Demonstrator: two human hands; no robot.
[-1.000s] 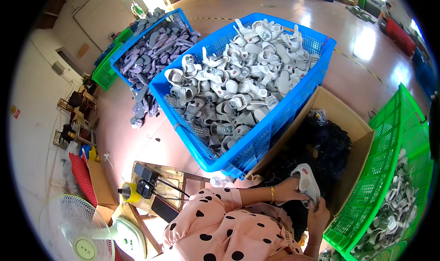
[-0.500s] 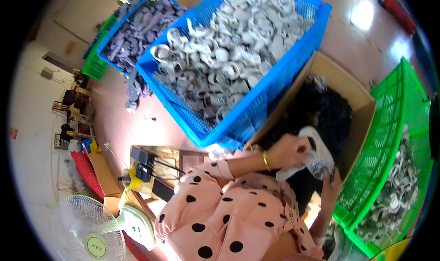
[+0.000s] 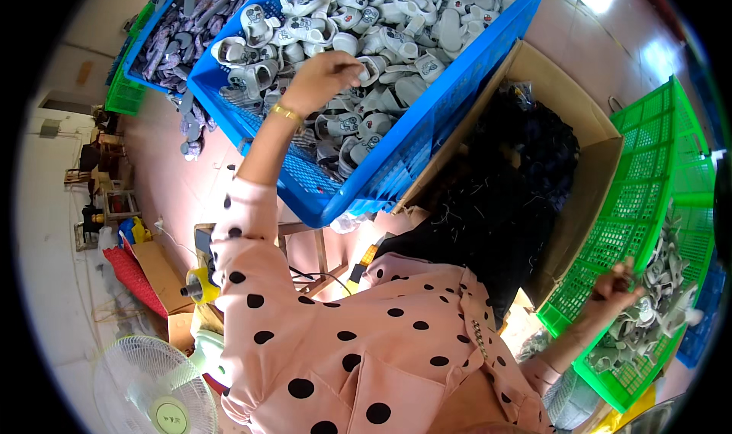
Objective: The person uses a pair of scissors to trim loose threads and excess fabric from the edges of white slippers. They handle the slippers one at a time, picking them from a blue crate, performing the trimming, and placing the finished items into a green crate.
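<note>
1. The left hand [image 3: 324, 79] is over the blue crate [image 3: 324, 207], its forearm crossing the near-left edge. The fingers curl in, tips at the white shoes [image 3: 400, 43]; I cannot tell whether they grip 1 of them.
2. The white shoes lie jumbled in the blue crate, some sole-up, many with dark prints. Bare mesh shows inside, by the near corner.
3. The right hand [image 3: 616, 289] is at the left edge of the green crate [image 3: 610, 197], fingers bent. I cannot tell whether it grasps anything.
4. Pale shoes [image 3: 656, 319] are heaped in the green crate, close beside the right hand and down toward the near corner.
5. The carton [image 3: 595, 133] stands between these 2 crates, its left edge alongside the blue crate. Dark material [image 3: 545, 140] lies inside, and black cloth [image 3: 480, 228] flecked with pale threads spreads over its near edge.
6. Beyond the blue crate's left corner, the second blue crate [image 3: 141, 79] holds purple slippers [image 3: 198, 22]; more lie outside its near corner.
7. The floor [image 3: 171, 171] is pinkish and smooth, with 2 bright reflections at the upper right.
8. A pale wall [image 3: 61, 205] runs along the left, wooden furniture [image 3: 114, 167] at its foot.
9. A white fan [image 3: 156, 396] stands at the lower left, near a yellow spool [image 3: 202, 285].
</note>
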